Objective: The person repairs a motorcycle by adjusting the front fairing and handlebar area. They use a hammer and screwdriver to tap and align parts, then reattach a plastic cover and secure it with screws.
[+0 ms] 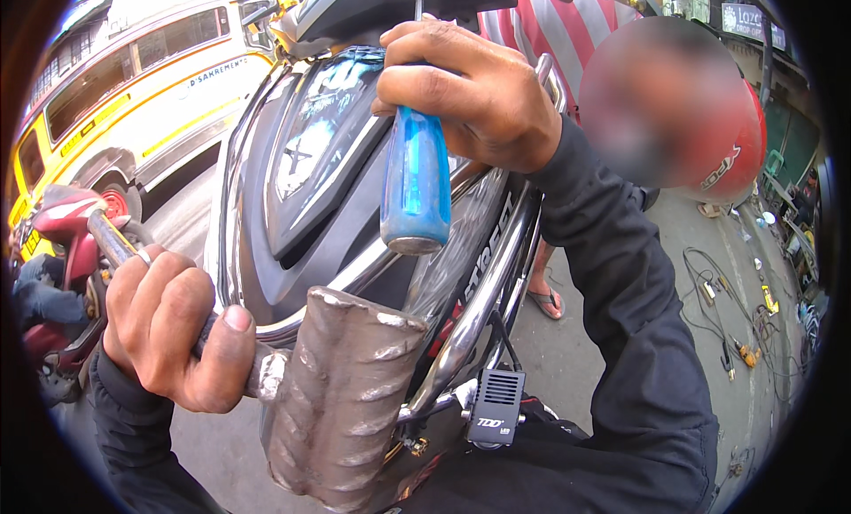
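Note:
My left hand (177,328) is wrapped around the metal handle of a makeshift hammer (346,399). Its heavy head is a thick piece of ribbed steel bar, held just below the screwdriver's handle end and apart from it. Upside down in my right hand (474,93) is a screwdriver (415,186) with a translucent blue handle. Its shaft rises toward the underside of a dark plastic part (390,13) at the top; the tip is hidden there. Behind both tools stands the dark front body of a motorcycle (319,159) with chrome bars.
Close at the right, a person in a striped shirt (554,18) holds or wears a red helmet (749,142). A small black lamp box (496,408) hangs from the chrome bars. Cables (709,292) lie on the right pavement. A yellow-and-white jeepney (142,80) and a red motorcycle (66,230) are at left.

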`<state>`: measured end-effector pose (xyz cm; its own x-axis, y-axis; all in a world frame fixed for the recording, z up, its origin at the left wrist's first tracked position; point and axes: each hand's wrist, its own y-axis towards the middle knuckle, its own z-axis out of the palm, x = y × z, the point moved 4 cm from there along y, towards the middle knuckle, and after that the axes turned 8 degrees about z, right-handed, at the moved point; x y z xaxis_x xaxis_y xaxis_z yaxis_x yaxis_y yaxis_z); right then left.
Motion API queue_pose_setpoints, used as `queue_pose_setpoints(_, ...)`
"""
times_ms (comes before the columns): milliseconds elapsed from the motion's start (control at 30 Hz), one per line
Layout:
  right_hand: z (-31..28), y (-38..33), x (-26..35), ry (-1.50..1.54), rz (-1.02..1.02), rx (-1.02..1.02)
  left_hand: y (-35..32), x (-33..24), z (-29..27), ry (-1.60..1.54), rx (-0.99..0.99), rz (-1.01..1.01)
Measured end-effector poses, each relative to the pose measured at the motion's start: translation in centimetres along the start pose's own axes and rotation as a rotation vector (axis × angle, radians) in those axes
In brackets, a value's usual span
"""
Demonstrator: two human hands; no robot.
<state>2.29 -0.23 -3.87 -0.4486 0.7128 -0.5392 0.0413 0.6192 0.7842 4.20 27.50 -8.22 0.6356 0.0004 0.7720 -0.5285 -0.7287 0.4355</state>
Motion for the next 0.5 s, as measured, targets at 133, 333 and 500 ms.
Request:
queue_pose_setpoints(133,-0.1,-0.1,-0.2,0.026,0.002,-0.002,0.5,-0.1,-0.2,0.003,0.023,0.002)
queue_pose_setpoints(333,-0.2,-0.6,0.0,0.011,0.002,0.001,1.3,-0.6,0.0,0.01,0.029,0.021)
queue_pose_setpoints(500,-0.1,-1.0,-0.1,-0.013,0.017,-0.011,1.8,-1.1,0.0,0.028,0.039,0.005)
